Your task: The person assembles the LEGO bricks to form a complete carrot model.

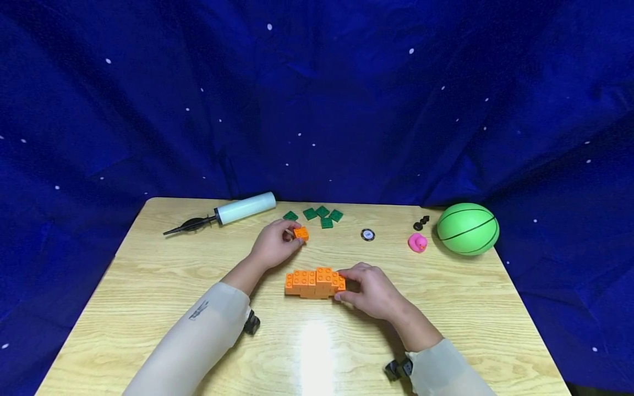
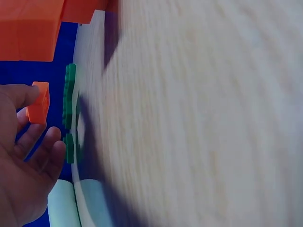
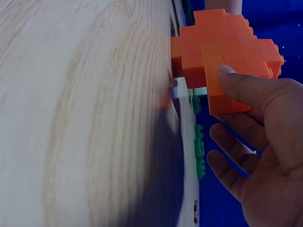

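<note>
Between thumb and fingers, my left hand [image 1: 277,243] pinches a small orange toy brick [image 1: 301,234], close to the green bricks at the back. The left wrist view shows that orange brick [image 2: 40,102] with the thumb on one side. My right hand [image 1: 373,290] grips the right end of a stepped block of joined orange toy bricks [image 1: 315,283], studs facing up. In the right wrist view the thumb presses on the side of the joined orange bricks [image 3: 222,61], while the lower fingers hang loosely beneath.
Several flat green bricks [image 1: 327,223] lie at the back. A hand pump [image 1: 246,208] lies back left. Toward the right are a poker chip [image 1: 368,235], a pink rubber duck [image 1: 417,242], a small black object [image 1: 421,223] and a green ball [image 1: 468,229]. A blue curtain [image 1: 317,110] hangs behind.
</note>
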A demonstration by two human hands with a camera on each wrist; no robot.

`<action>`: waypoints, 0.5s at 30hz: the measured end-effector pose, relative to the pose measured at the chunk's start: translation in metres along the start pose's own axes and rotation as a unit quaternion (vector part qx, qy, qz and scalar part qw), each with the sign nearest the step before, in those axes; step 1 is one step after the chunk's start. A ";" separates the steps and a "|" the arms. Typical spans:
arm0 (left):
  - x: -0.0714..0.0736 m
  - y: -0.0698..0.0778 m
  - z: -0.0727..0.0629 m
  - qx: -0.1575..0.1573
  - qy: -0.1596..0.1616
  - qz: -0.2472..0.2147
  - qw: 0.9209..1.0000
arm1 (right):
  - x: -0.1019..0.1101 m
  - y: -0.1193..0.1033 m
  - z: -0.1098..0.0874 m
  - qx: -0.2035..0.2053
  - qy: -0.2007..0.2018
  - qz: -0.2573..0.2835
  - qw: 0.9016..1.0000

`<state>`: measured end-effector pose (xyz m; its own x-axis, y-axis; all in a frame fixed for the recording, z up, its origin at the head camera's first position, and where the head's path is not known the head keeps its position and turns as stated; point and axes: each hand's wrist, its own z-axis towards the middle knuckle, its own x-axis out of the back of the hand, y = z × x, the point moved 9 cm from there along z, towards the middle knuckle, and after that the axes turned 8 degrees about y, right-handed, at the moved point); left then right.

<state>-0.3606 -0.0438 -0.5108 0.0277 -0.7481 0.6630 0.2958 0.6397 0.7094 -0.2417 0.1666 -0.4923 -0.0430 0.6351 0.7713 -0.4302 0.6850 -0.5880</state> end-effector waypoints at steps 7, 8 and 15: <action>0.012 0.001 -0.011 -0.011 0.013 -0.017 1.000 | 0.000 0.000 0.001 0.008 0.004 -0.002 1.000; 0.014 0.001 -0.013 -0.009 0.015 -0.022 1.000 | 0.000 0.000 0.001 0.008 0.004 -0.002 1.000; 0.024 -0.001 -0.024 0.016 0.019 -0.072 0.997 | 0.000 -0.001 0.001 0.009 0.005 -0.004 1.000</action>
<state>-0.3371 -0.0662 -0.5013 0.0239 -0.8378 0.5454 0.2689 0.5308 0.8037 -0.2423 0.1661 -0.4914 -0.0300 0.6327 0.7738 -0.4463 0.6842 -0.5768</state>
